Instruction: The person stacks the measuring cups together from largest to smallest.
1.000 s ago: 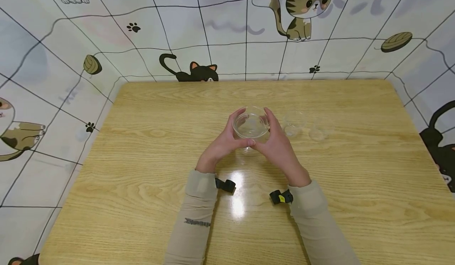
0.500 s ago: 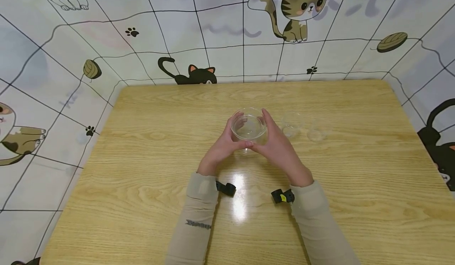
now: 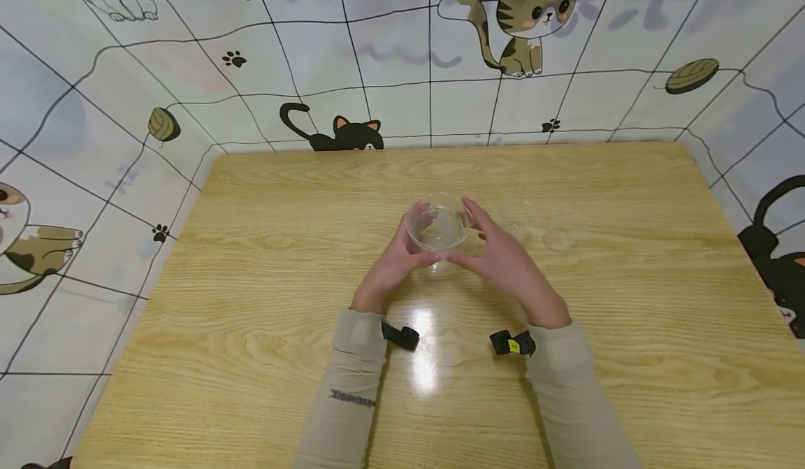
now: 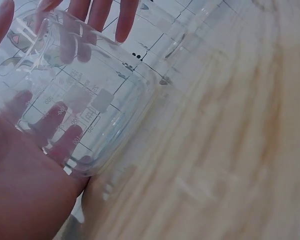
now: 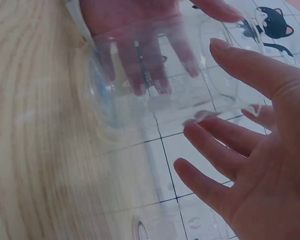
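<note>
A clear glass beaker [image 3: 438,231] with printed graduation marks stands upright on the wooden table in the head view. My left hand [image 3: 396,258] holds it, curled round its left side; the fingers show through the glass [image 4: 102,102] in the left wrist view. At the beaker's right, my right hand [image 3: 511,263] has its fingers spread. In the right wrist view those right fingers [image 5: 210,182] are fairly straight, with a gap from most of the glass; whether a fingertip still touches the rim I cannot tell.
Two smaller clear glass vessels, one [image 3: 517,219] just beyond my right hand and another [image 3: 560,237] further right, stand on the table [image 3: 251,357]. They are faint and hard to see. A white wall [image 3: 402,49] with cat drawings borders the table's back and sides.
My right hand has loosened and drawn back to the right, its thumb coming away from the left thumb. The left hand stays round the beaker, which has hardly moved.
</note>
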Available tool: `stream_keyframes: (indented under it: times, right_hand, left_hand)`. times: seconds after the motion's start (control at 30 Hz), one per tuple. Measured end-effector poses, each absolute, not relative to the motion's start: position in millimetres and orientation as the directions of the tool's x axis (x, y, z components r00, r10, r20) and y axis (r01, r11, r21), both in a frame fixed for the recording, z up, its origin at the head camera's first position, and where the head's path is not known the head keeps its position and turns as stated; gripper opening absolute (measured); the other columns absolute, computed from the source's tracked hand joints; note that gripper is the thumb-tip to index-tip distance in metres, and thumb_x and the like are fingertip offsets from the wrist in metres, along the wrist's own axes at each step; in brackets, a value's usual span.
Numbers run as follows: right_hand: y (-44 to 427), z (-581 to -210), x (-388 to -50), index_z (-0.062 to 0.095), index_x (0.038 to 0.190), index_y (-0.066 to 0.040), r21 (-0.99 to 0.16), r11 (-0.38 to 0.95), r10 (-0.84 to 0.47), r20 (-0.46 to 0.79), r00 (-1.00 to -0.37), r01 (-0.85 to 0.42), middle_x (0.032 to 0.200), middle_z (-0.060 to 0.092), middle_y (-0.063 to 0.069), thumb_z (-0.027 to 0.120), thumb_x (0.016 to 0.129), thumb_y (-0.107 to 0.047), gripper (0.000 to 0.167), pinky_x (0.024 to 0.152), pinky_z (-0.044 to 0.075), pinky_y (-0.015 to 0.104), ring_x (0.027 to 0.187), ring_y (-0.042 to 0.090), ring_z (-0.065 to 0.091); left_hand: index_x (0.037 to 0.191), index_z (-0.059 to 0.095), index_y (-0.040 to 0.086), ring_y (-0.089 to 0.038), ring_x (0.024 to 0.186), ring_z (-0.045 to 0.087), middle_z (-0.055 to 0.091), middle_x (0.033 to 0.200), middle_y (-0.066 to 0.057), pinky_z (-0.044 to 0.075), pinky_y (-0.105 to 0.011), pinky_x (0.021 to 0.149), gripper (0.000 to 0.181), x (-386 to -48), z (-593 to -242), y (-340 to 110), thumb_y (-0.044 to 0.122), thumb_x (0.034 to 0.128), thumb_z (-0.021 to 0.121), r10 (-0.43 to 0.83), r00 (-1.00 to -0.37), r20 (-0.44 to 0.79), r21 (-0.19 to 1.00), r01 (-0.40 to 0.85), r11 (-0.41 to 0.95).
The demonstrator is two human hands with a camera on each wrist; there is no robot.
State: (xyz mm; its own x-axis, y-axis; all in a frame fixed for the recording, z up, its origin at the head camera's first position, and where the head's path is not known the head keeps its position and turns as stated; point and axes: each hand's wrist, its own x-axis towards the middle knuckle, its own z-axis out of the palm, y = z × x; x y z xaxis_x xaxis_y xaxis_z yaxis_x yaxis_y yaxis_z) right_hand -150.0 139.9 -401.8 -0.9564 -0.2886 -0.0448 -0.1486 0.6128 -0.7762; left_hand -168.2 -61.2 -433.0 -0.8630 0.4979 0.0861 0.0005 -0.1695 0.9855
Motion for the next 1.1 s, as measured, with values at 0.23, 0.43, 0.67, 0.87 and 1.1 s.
stream_keyframes:
  times: [0.23,0.43,0.67,0.87,1.1]
  right_hand:
    - [145,-399,-149,0.014,0.14,-0.039,-0.78,0.602,-0.315,-0.034,-0.948,-0.172,0.136,0.039,0.005,0.067,0.076,-0.041,0.083,0.088,0.035,0.057,0.117,0.032,0.043]
    - [150,-402,-149,0.02,0.139,-0.038,-0.806,0.567,-0.314,-0.017,-0.949,-0.173,0.134,0.04,0.004,0.066,0.077,-0.042,0.078,0.089,0.038,0.05,0.116,0.029,0.043]
    - [152,-390,-147,0.025,0.139,-0.028,-0.854,0.458,-0.234,0.153,-0.96,-0.247,0.127,0.048,-0.001,0.062,0.084,-0.031,0.066,0.094,0.036,0.039,0.116,0.017,0.044]
    - [162,-400,-153,0.034,0.135,-0.03,-0.839,0.468,-0.123,0.249,-0.961,-0.278,0.118,0.053,-0.007,0.058,0.085,-0.036,0.056,0.092,0.037,0.037,0.11,0.014,0.048]
    - [166,-393,-146,0.039,0.133,-0.026,-0.85,0.447,0.02,0.32,-0.947,-0.278,0.113,0.057,-0.002,0.058,0.087,-0.026,0.05,0.092,0.038,0.037,0.106,0.018,0.05]
  left_hand:
    - [0.141,0.013,0.013,-0.038,0.127,0.022,0.024,0.14,-0.016,0.02,-0.05,0.102,0.098,-168,-435,-62,0.032,0.0688,0.076,0.487,-0.867,0.108,0.983,0.022,-0.18]
    - [0.14,0.017,0.015,-0.039,0.127,0.023,0.023,0.14,-0.018,0.02,-0.051,0.102,0.096,-167,-436,-63,0.035,0.0678,0.076,0.504,-0.856,0.117,0.982,0.024,-0.186]
    - [0.139,0.019,0.018,-0.033,0.129,0.02,0.025,0.141,-0.011,0.018,-0.049,0.103,0.091,-170,-439,-67,0.034,0.0689,0.075,0.498,-0.858,0.128,0.985,0.05,-0.168]
    - [0.138,0.018,0.011,-0.032,0.13,0.019,0.026,0.14,-0.016,0.017,-0.05,0.103,0.093,-170,-436,-67,0.034,0.0682,0.076,0.498,-0.853,0.157,0.979,0.07,-0.189]
    - [0.139,0.018,0.013,-0.034,0.129,0.02,0.025,0.14,-0.015,0.016,-0.05,0.103,0.094,-170,-437,-65,0.034,0.068,0.076,0.506,-0.851,0.138,0.979,0.041,-0.197]
